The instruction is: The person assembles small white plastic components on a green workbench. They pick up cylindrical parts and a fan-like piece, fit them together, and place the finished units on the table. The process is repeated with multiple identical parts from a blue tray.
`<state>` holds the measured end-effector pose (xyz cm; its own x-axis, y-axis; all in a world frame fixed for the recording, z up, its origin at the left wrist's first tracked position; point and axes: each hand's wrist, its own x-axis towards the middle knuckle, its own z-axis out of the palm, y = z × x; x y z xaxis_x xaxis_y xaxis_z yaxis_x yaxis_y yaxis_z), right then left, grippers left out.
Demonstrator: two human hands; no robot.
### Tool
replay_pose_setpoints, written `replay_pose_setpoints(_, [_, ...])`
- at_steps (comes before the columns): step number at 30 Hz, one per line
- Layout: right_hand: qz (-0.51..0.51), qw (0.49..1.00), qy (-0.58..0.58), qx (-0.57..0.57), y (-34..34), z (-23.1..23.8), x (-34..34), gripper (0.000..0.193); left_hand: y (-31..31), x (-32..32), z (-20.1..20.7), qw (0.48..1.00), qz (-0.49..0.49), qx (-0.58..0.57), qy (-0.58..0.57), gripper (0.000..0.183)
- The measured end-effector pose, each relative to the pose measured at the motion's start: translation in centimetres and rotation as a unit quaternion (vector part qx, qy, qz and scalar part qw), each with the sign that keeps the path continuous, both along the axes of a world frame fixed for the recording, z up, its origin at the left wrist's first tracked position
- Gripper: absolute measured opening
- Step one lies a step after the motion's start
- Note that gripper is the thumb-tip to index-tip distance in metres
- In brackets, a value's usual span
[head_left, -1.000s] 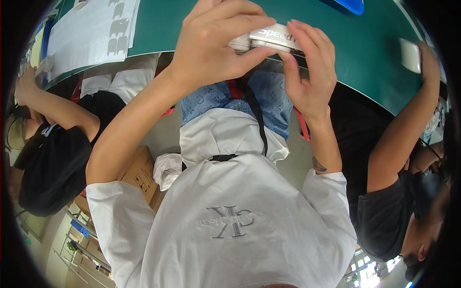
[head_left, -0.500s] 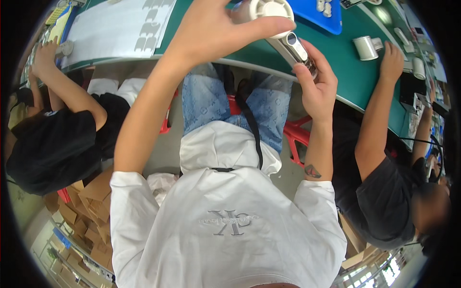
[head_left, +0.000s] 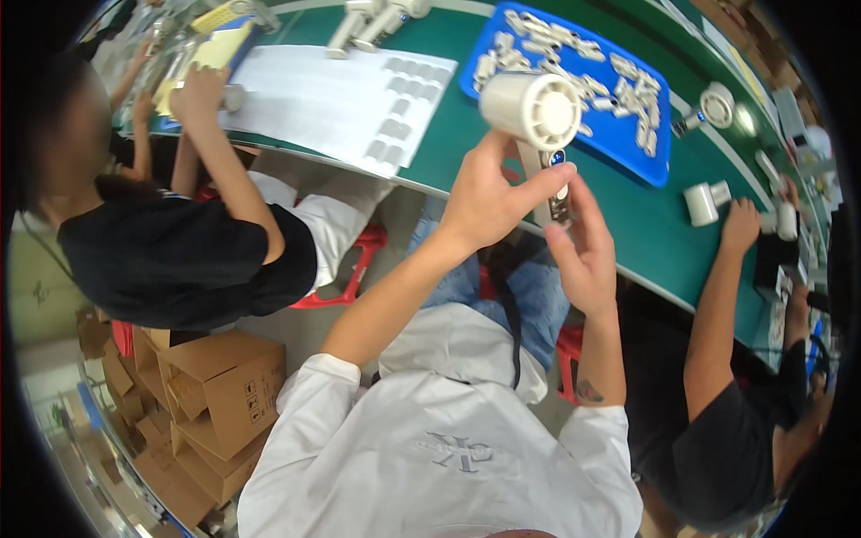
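Note:
A white handheld fan [head_left: 538, 109] is held up over the near edge of the green table. Its round vented head is uppermost, and a small dark round display and bare inner parts show along its handle. My left hand [head_left: 491, 193] closes around the upper handle just under the head, with the thumb across the front. Around the lower end of the handle are the fingers and thumb of my right hand [head_left: 587, 247]. The underside of the handle is hidden by my fingers.
Behind the fan lies a blue tray [head_left: 659, 166] with several small white parts. White sheets with grey patches [head_left: 296, 103] cover the table's left. More fans [head_left: 386, 22] lie at the back. Co-workers sit on both sides, one reaching near a white fan [head_left: 704, 204]. Cardboard boxes [head_left: 229, 386] stand behind left.
The view has shifted, showing more of the tray and table. The fan has turned more upright, its display now facing me. My left hand has slid from the head down to the handle.

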<state>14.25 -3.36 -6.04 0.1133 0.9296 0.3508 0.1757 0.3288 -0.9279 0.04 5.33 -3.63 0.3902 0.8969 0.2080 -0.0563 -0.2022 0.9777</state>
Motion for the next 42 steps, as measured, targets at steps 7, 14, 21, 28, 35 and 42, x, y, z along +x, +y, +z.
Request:
replay_pose_setpoints(7, [-0.093, 0.975, -0.197, -0.034, -1.1, 0.6, 5.5, 0.050, 13.8, -5.6, 1.5, 0.979, 0.176, 0.096, 0.020, 0.034])
replay_pose_setpoints(14, [-0.259, 0.928, -0.253, -0.090, -6.1, -2.0, 12.8, 0.037, 28.7, -16.4, 1.0, 0.824, 0.368, 0.143, 0.406, 0.053])
replay_pose_setpoints(21, [-0.315, 0.910, -0.245, -0.114, -7.9, -4.2, 15.4, 0.036, 35.1, -21.4, -4.6, 0.758, 0.414, 0.167, 0.477, 0.066])
replay_pose_setpoints(28, [-0.377, 0.866, -0.326, -0.037, -3.2, -1.4, 19.2, 0.040, 32.4, -21.3, -4.5, 0.770, 0.397, 0.203, 0.456, 0.048])
replay_pose_setpoints(35, [-0.283, 0.886, -0.354, 0.093, -3.9, 0.8, 18.8, 0.053, 1.1, -14.9, 7.2, 0.974, 0.057, 0.203, 0.085, 0.023])
replay_pose_setpoints(42, [-0.226, 0.883, -0.398, 0.101, 1.7, -5.1, 18.0, 0.052, -33.1, -44.7, 12.6, 0.547, 0.715, -0.078, 0.428, 0.028])
